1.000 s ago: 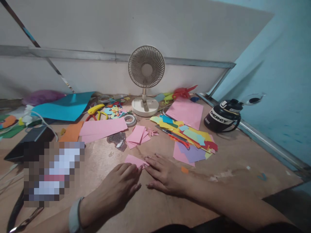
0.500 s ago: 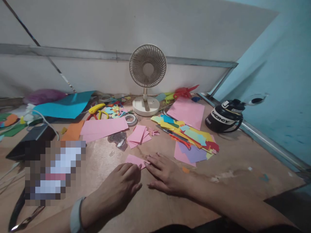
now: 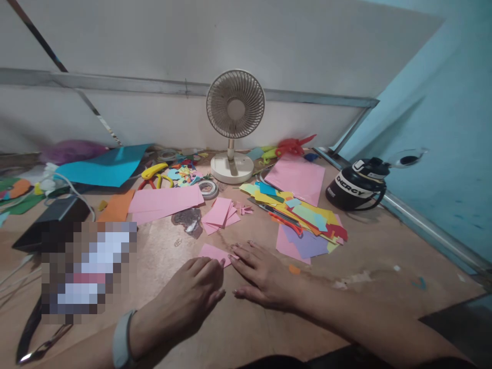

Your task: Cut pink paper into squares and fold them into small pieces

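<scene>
A small pink paper piece [image 3: 212, 253] lies flat on the brown tabletop [image 3: 161, 266] near the front. My left hand [image 3: 188, 300] rests palm down with its fingertips on the paper's near edge. My right hand [image 3: 265, 277] lies flat beside it, fingers pressing the paper's right corner. Neither hand lifts anything. A pale band is on my left wrist.
Behind stand a small white fan [image 3: 233, 128], a stack of pink squares [image 3: 221, 212], longer pink sheets [image 3: 165, 201], a mixed pile of coloured paper with red scissors [image 3: 295, 218], a tape roll [image 3: 208, 189], a black jug [image 3: 355, 187] and a blue sheet [image 3: 102, 166].
</scene>
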`<state>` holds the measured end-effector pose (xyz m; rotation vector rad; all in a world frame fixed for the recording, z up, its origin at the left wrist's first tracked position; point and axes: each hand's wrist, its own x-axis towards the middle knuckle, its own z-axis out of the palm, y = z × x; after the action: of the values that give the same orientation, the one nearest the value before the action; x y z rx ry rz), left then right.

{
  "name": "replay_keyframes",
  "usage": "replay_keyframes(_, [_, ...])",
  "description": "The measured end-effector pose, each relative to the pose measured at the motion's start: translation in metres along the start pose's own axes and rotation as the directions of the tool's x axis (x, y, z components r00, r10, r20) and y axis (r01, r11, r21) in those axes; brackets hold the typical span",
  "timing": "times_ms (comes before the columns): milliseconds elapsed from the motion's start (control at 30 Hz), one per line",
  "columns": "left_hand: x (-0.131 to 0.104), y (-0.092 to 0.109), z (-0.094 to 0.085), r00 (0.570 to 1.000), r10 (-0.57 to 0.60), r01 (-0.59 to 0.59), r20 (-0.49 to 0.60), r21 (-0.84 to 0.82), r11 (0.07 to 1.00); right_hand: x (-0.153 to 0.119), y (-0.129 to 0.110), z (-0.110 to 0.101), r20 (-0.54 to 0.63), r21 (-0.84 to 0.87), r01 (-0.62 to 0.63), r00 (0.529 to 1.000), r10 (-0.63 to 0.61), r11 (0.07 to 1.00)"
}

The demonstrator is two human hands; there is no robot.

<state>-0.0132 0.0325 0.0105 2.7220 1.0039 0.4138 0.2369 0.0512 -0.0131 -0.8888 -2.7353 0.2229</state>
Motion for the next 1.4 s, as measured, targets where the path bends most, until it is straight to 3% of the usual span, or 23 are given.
replay_keyframes(533, [-0.001, -0.0049, 0.0012, 1.0, 0.005, -0.006, 0.03, 0.036, 0.999, 0.0001, -0.0012, 0.0009, -0.009, -0.007, -0.001, 1.0, 0.001, 1.0])
replay_keyframes(967, [-0.0023, -0.0057, -0.0006, 0.995, 0.093, -0.098, 0.043, 0.144, 0.985, 0.0016, -0.0038, -0.0034, 0.001, -0.001, -0.016, 1.0, 0.016, 1.0])
replay_keyframes(1400, [-0.0005, -0.0036, -0.0005, 0.995, 0.054, -0.064, 0.086, 0.123, 0.99, 0.002, -0.0036, -0.0019, -0.003, -0.017, -0.014, 1.0, 0.014, 1.0])
